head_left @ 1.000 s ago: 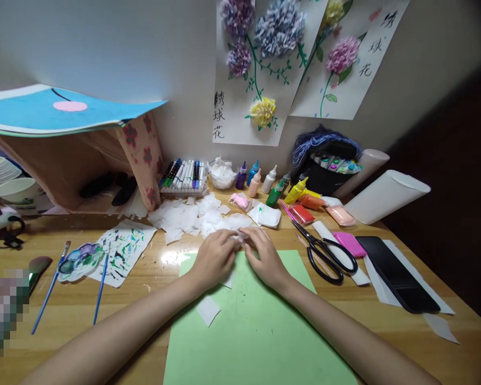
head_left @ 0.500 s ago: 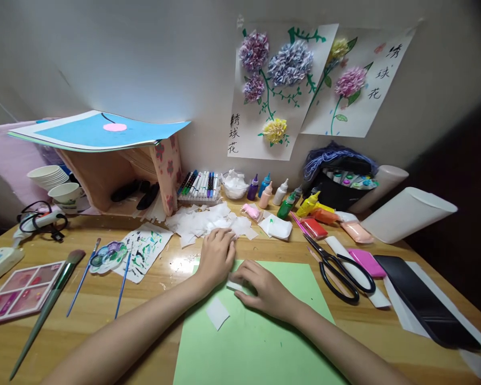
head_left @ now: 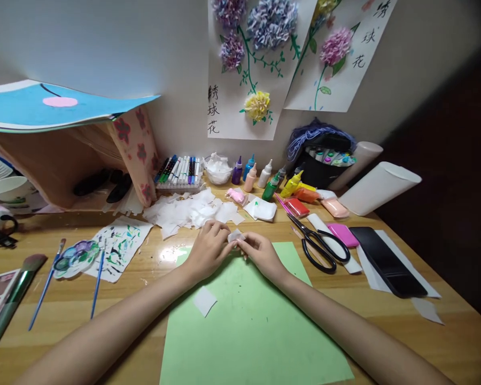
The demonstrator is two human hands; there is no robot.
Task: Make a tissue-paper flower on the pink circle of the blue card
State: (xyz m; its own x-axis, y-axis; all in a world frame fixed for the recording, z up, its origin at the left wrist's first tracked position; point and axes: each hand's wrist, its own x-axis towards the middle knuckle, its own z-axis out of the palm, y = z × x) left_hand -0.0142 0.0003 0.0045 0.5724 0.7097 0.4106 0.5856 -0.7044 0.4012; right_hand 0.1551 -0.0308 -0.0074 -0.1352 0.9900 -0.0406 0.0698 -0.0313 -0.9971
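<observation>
Between my two hands is a small piece of white tissue paper (head_left: 235, 235), pinched at its lower edge. My left hand (head_left: 209, 247) has thumb and fingers closed on it from the left. From the right, my right hand (head_left: 260, 252) meets it with thumb and fingertips pressed together. Both hands are over the top part of a green sheet of paper (head_left: 240, 331). A loose white paper square (head_left: 204, 301) lies on that sheet, left of the middle. Just beyond my left hand, a pile of white paper pieces (head_left: 192, 209) spreads over the table.
Black-handled scissors (head_left: 318, 243) and a dark phone (head_left: 388, 261) lie at right. Several paint bottles (head_left: 271, 187) stand behind, near a bowl (head_left: 217, 170) and a marker set (head_left: 180, 171). Paintbrushes (head_left: 98, 283) and a palette (head_left: 76, 259) are at left, below a cardboard box (head_left: 132, 155).
The view has shifted, tilting down and to the right. My right hand has lifted a small white paper piece off the green sheet, and both hands now pinch it together.
</observation>
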